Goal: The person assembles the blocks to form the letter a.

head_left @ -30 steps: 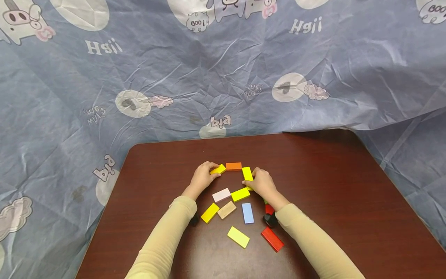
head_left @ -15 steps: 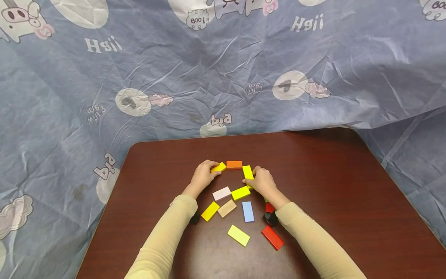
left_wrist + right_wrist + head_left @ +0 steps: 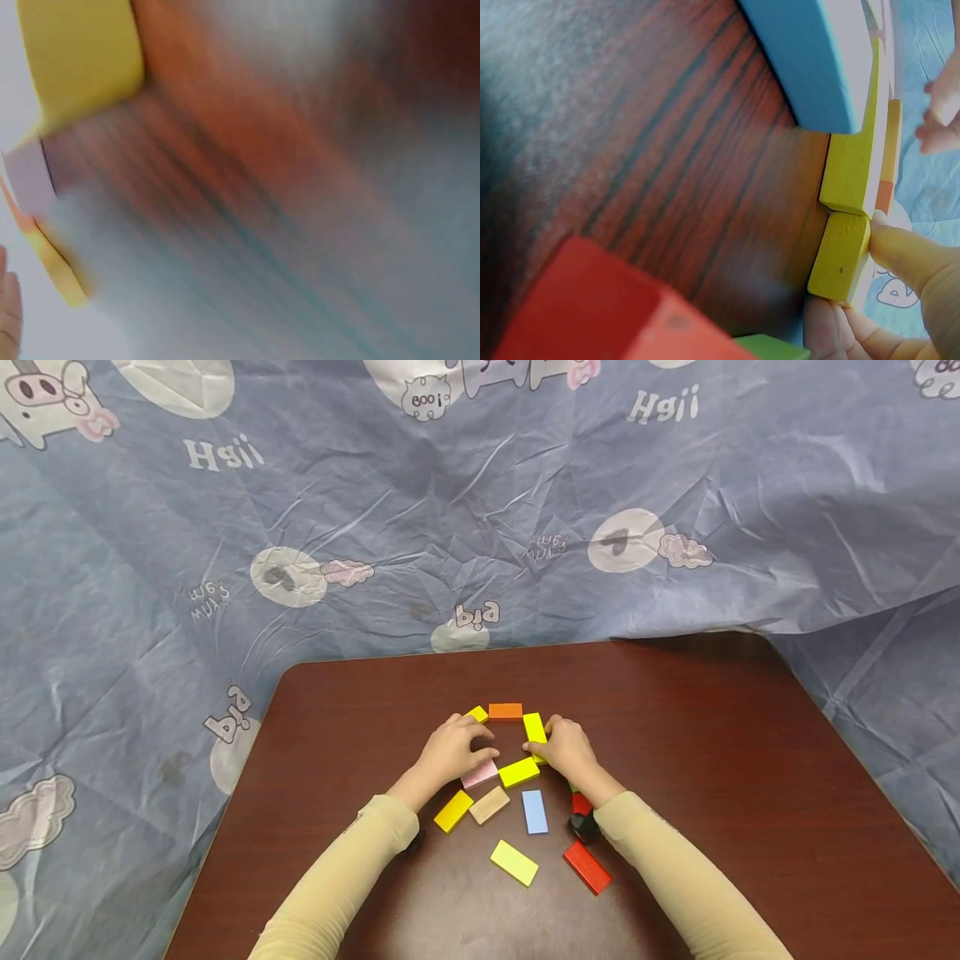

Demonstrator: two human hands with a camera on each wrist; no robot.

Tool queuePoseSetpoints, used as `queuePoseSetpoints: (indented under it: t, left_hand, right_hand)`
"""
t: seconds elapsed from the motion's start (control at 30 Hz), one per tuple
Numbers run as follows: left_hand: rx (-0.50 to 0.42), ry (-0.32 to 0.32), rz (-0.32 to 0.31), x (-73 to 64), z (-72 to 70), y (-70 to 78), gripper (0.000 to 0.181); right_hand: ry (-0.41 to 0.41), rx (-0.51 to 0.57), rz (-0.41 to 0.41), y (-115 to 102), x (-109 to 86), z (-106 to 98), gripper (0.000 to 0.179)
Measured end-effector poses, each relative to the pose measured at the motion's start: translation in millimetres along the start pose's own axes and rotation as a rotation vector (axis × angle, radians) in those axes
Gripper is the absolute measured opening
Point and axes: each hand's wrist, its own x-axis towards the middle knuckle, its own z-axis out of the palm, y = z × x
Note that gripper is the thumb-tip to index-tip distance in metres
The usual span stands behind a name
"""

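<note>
In the head view my left hand [image 3: 448, 752] hovers beside and partly over a pale pink wooden block [image 3: 480, 774], thumb and fingers spread apart with a gap between them. Just beyond it a yellow block [image 3: 478, 714] is partly hidden by the fingers and adjoins an orange block [image 3: 506, 712]. My right hand [image 3: 570, 750] pinches another yellow block [image 3: 534, 727] between thumb and fingers as it lies on the table. In the right wrist view that pinched block [image 3: 840, 259] touches the end of a further yellow block [image 3: 849, 172]. The left wrist view is badly blurred.
Nearer lie a tan block [image 3: 490, 806], a darker yellow block [image 3: 453, 812], a blue block [image 3: 535, 812], a pale yellow block [image 3: 514, 862] and a red block [image 3: 587, 867]. Another red block [image 3: 581, 804] and a green one [image 3: 772, 347] sit beside the right wrist.
My left hand has let go of the far yellow block and moved toward me and slightly right, to the pink block. The right hand keeps its hold in the same place.
</note>
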Motion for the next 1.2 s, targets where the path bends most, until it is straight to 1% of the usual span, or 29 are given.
queuePoseSetpoints:
  t: [0.07,0.2,0.33,0.43,0.57,0.67,0.87,1.0,1.2]
  left_hand:
    - [0.009,-0.046,0.001,-4.8,2.2,7.7,0.037]
    - [0.039,-0.091,0.015,-12.1,8.9,20.2,0.048]
    - [0.077,-0.103,0.024,-16.2,13.2,29.7,0.054]
    - [0.092,-0.100,0.017,-18.2,16.3,33.7,0.049]
    - [0.088,-0.100,0.003,-19.3,20.3,34.2,0.037]
    - [0.064,-0.093,0.010,-18.3,21.4,32.7,0.034]
    - [0.027,-0.080,0.062,-12.7,20.4,26.9,0.034]
    - [-0.011,-0.096,0.090,-8.8,20.0,21.8,0.034]
    - [-0.048,-0.126,0.109,-7.0,20.0,15.0,0.039]
  right_hand:
    - [0.002,0.002,-0.010,-0.2,-0.4,-0.6,0.049]
    - [0.007,0.004,-0.023,0.5,-0.6,-0.9,0.049]
    - [0.011,-0.006,-0.024,0.4,-0.2,-0.6,0.051]
    - [0.012,-0.010,-0.023,0.5,-0.2,-0.3,0.052]
    - [0.011,-0.011,-0.026,0.4,-0.3,-0.3,0.051]
    - [0.013,-0.013,-0.028,0.0,-0.2,-0.8,0.051]
    - [0.011,-0.018,-0.021,-1.1,-1.0,-2.1,0.051]
    - [0.009,-0.013,-0.016,-1.9,-1.6,-1.9,0.052]
    - [0.011,-0.018,-0.017,-1.4,-1.5,-1.1,0.051]
